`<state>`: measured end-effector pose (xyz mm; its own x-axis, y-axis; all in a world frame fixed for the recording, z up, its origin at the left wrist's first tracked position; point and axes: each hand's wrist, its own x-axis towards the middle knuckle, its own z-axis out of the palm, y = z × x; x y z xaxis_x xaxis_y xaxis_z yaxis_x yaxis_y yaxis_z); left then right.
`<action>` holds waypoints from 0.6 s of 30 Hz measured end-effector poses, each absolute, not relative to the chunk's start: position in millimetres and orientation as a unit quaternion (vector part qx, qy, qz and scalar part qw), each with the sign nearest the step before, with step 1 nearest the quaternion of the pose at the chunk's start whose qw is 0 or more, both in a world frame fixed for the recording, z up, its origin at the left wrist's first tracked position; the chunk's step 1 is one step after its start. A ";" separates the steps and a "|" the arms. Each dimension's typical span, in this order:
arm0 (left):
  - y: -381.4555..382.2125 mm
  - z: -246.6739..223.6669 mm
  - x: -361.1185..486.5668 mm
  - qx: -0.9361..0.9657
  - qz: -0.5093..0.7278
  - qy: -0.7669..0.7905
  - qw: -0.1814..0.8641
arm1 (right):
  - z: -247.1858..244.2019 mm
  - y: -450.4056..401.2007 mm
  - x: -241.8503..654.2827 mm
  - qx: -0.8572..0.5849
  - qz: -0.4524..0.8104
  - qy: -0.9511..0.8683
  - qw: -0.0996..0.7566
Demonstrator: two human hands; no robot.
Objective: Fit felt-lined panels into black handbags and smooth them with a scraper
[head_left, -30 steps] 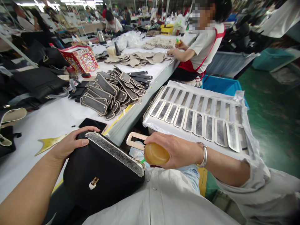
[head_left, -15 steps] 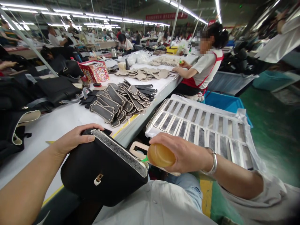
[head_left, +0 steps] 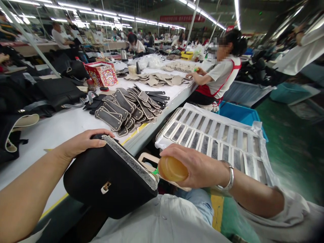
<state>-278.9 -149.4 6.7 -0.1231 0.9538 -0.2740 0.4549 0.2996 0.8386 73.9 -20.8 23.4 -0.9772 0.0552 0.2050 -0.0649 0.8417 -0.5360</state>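
Observation:
A black handbag [head_left: 106,182] with a small gold clasp [head_left: 106,187] is tilted over my lap at the table's edge. My left hand [head_left: 88,143] grips its upper left corner, thumb on the near face. Along the bag's top runs a grey, rough-looking strip [head_left: 129,162] with pale edges. My right hand [head_left: 192,165] is wrapped round a squeeze bottle [head_left: 173,168] of amber liquid. The bottle's green nozzle [head_left: 155,171] is at the strip's right end; whether it touches is unclear. Behind the nozzle a beige-edged frame-shaped piece [head_left: 146,157] shows, partly hidden by the bottle and hand.
Black straps with beige edges [head_left: 126,108] are heaped on the white table [head_left: 73,123]. To the right, a tray [head_left: 184,143] holds rows of grey strips. A blue bin [head_left: 238,113] stands behind it. A co-worker [head_left: 222,71] sits farther along the table. Black bags [head_left: 54,92] lie left.
The view has shifted slightly. Both hands keep their holds on the bag and bottle, and the nozzle stays near the strip's right end.

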 end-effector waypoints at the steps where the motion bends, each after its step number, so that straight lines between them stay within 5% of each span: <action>1: -148.2 6.7 -278.7 0.514 0.295 0.688 0.418 | 23.8 -21.0 72.7 0.003 0.281 -0.953 0.112; 18: -137.1 9.8 -285.7 0.552 0.267 0.689 0.386 | 31.0 -20.2 71.8 0.019 0.283 -0.953 0.104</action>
